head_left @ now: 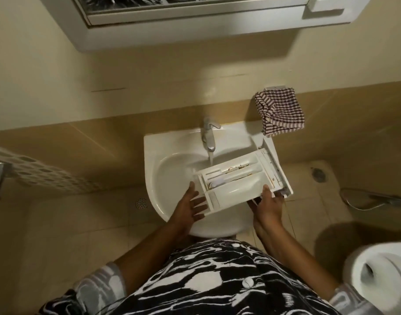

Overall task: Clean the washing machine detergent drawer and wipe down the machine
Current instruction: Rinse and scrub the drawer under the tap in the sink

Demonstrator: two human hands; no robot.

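Left hand (192,205) cradles the detergent drawer (238,180) on nearly straight fingers; right hand (268,205) pinches its near rim, thumb on top. It hangs over the sink (154,144) under the running tap (208,135). Probably light, stiff plastic, slippery when wet: best held at both ends

White basin (172,144), tap (208,138) at its back

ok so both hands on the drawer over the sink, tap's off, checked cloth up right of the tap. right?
No: the tap is running; the head view shows water falling from its spout. Rest stands: left hand and right hand on the drawer over the sink, checked cloth up right.
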